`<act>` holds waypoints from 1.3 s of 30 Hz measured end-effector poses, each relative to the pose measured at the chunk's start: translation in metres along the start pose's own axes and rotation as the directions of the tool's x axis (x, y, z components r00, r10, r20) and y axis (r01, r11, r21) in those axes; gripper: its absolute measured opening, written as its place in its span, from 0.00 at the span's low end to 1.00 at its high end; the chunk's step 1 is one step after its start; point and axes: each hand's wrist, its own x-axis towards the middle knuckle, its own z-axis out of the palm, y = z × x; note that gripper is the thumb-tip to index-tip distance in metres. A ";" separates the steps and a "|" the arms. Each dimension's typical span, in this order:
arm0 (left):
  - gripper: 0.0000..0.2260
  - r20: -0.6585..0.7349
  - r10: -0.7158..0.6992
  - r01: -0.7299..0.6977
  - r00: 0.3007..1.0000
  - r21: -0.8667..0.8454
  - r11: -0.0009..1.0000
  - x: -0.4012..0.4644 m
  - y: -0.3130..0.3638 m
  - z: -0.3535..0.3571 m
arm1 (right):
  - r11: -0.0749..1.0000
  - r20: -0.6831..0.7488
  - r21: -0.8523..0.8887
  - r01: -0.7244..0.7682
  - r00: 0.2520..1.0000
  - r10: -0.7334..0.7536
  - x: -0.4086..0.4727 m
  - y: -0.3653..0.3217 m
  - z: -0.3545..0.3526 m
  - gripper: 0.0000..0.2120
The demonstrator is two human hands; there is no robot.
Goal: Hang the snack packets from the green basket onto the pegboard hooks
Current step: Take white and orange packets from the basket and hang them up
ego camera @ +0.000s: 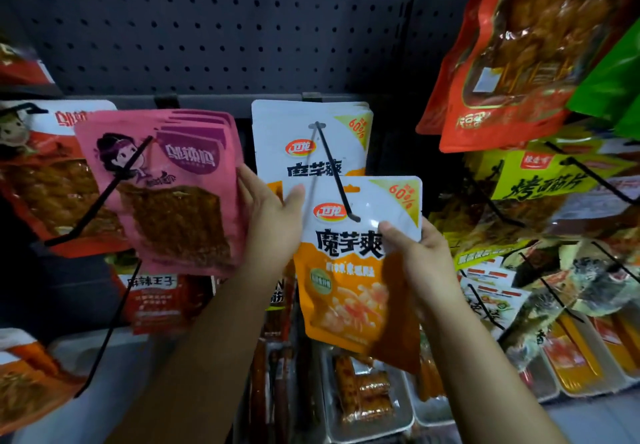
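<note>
Now white-and-orange foil snack packet (360,263) pinched at upper right edge by right hand (420,256), held against tip of black wire pegboard hook (334,175); left hand (273,222) fingers straight, touching hook.

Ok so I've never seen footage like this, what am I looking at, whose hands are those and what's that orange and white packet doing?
This is one picture from a camera worn on a person's head, looking forward and down at their own two bare hands. There is no robot. They face a shop's dark pegboard, where snack packets hang on black wire hooks. The right hand grips an orange and white packet by its right edge, holding its top up at the tip of a hook. More of the same packets already hang behind on that hook. The left hand is open, fingers against the pink packets alongside.
</note>
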 end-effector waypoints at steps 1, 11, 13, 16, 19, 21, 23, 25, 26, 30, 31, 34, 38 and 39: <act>0.38 0.021 0.016 -0.016 1.000 -0.020 1.000 -0.014 -0.003 -0.001 | 0.998 0.043 0.055 -0.032 0.999 0.029 -0.007 -0.001 -0.004 0.08; 0.06 0.099 0.077 -0.017 0.992 -0.498 0.867 -0.081 -0.010 -0.033 | 0.996 0.180 -0.050 0.080 0.981 -0.070 -0.041 -0.012 -0.020 0.10; 0.07 0.100 0.145 -0.074 0.984 -0.514 0.855 -0.088 -0.009 -0.040 | 0.983 0.212 -0.072 0.166 0.966 -0.148 -0.046 -0.015 -0.020 0.08; 0.10 0.100 0.238 -0.142 0.966 -0.562 0.815 -0.094 -0.005 -0.050 | 0.970 0.258 -0.038 0.241 0.940 -0.224 -0.053 -0.019 -0.020 0.06; 0.10 0.107 0.303 -0.186 0.947 -0.584 0.790 -0.096 0.002 -0.058 | 0.959 0.231 0.005 0.284 0.932 -0.278 -0.058 -0.026 -0.019 0.06; 0.10 0.113 0.340 -0.211 0.934 -0.594 0.776 -0.096 0.008 -0.061 | 0.952 0.197 0.020 0.305 0.932 -0.303 -0.059 -0.031 -0.018 0.08; 0.11 0.106 0.358 -0.227 0.928 -0.601 0.766 -0.093 0.014 -0.062 | 0.950 0.172 0.017 0.313 0.935 -0.311 -0.058 -0.036 -0.016 0.08; 0.11 0.101 0.353 -0.224 0.930 -0.606 0.763 -0.089 0.017 -0.061 | 0.952 0.165 0.021 0.305 0.938 -0.305 -0.056 -0.038 -0.013 0.06; 0.12 0.105 0.343 -0.211 0.934 -0.611 0.763 -0.088 0.018 -0.061 | 0.956 0.167 0.023 0.293 0.941 -0.293 -0.054 -0.039 -0.012 0.06; 0.14 0.121 0.287 -0.162 0.950 -0.596 0.787 -0.085 0.012 -0.056 | 0.973 0.181 0.002 0.232 0.957 -0.229 -0.048 -0.035 -0.011 0.07; 0.14 0.125 0.270 -0.147 0.955 -0.591 0.793 -0.084 0.009 -0.054 | 0.975 0.185 -0.009 0.224 0.958 -0.218 -0.046 -0.032 -0.011 0.07; 0.10 0.113 0.246 -0.147 0.963 -0.545 0.826 -0.077 0.002 -0.050 | 0.978 0.192 -0.022 0.206 0.961 -0.198 -0.041 -0.027 -0.010 0.08; 0.08 0.070 0.261 -0.201 0.963 -0.463 0.864 -0.062 -0.010 -0.050 | 0.977 0.186 -0.062 0.202 0.964 -0.188 -0.030 -0.020 -0.015 0.07; 0.08 0.051 0.267 -0.219 0.962 -0.434 0.874 -0.058 -0.013 -0.050 | 0.975 0.172 -0.088 0.205 0.967 -0.187 -0.025 -0.017 -0.016 0.05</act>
